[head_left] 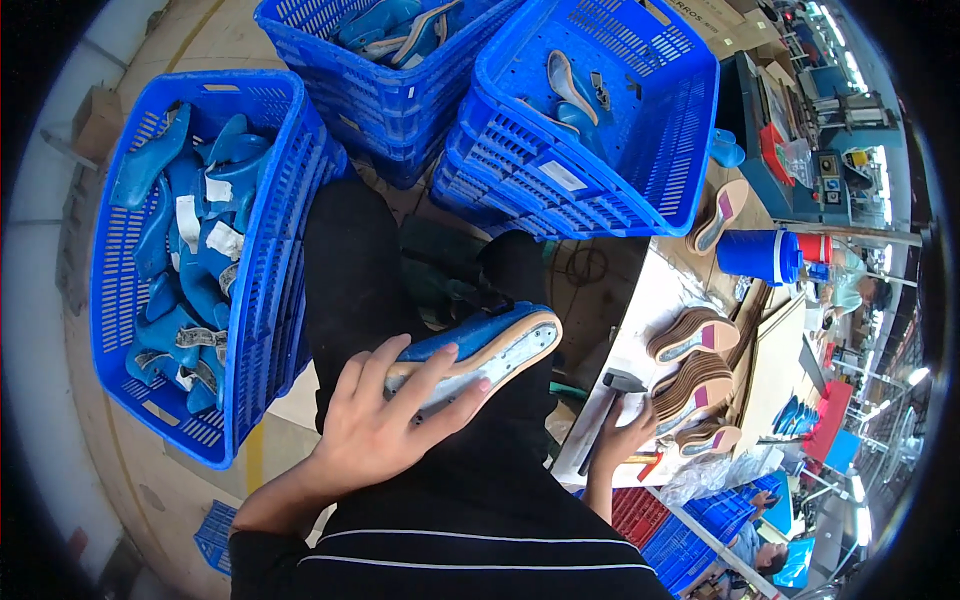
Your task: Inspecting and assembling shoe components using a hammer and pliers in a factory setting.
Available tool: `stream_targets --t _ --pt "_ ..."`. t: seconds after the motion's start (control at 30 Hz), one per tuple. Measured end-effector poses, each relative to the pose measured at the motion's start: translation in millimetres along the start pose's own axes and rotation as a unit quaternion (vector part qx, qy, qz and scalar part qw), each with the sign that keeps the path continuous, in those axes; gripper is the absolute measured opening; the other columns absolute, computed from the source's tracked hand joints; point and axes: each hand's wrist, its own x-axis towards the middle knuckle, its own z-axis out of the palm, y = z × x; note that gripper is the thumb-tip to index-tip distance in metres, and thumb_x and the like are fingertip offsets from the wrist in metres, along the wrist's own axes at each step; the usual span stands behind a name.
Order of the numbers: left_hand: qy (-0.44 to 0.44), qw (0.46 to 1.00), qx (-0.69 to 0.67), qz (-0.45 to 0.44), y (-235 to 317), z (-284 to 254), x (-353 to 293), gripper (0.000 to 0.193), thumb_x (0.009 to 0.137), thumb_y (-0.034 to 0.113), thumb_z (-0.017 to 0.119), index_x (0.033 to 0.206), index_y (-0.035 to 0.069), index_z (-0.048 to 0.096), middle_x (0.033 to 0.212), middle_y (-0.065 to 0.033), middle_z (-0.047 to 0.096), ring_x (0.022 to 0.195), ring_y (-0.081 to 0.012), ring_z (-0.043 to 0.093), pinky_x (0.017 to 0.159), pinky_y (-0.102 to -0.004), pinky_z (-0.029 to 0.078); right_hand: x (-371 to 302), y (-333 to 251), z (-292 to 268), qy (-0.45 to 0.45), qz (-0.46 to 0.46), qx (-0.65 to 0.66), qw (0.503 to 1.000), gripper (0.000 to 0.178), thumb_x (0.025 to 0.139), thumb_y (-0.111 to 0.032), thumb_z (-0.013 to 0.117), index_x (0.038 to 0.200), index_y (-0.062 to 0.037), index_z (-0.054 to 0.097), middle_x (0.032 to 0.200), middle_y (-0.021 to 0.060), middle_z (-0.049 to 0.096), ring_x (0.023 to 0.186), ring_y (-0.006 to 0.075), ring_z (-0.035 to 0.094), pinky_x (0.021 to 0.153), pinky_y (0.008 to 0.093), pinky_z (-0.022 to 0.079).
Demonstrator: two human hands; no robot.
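Observation:
My left hand is closed round a blue shoe last held above my lap. A pale insole with a tan rim covers the side of the last facing up, and small dark holes show in it. Out on the white worktable, my right hand has thumb and forefinger apart, with the other fingers partly hidden. Beside it lies a hammer with a dark head and dark handle. A tool with a red end lies just below the palm. Stacked wedge-shaped insoles stand close to the fingertips.
At left, a blue crate holds many blue lasts. Two further crate stacks stand ahead, one crate with lasts and another with a few pieces. A blue jug stands at the table's far end. People are in the right background.

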Motion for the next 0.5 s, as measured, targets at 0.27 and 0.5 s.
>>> stream_targets --t 0.27,0.5 --pt "0.04 0.993 -0.041 -0.107 -19 -14 -8 0.081 0.07 0.006 0.088 0.146 0.028 0.069 0.137 -0.0168 0.063 0.103 -0.0319 0.067 0.084 -0.041 0.055 91 -157 -39 -0.244 -0.24 0.574 0.744 0.065 0.088 -0.028 0.09 0.143 -0.003 0.063 0.141 0.0206 0.068 0.132 0.0355 0.064 0.113 0.0447 0.049" --pt "0.083 0.986 -0.075 -0.122 -21 -20 -5 0.085 0.065 0.0 0.086 0.145 0.025 0.07 0.131 -0.0174 0.063 0.102 -0.0347 0.07 0.084 -0.0419 0.061 101 -211 -32 -0.271 -0.342 0.573 0.693 0.082 0.069 -0.014 0.101 0.141 -0.0052 0.063 0.134 0.0155 0.072 0.128 0.0321 0.069 0.106 0.0413 0.054"
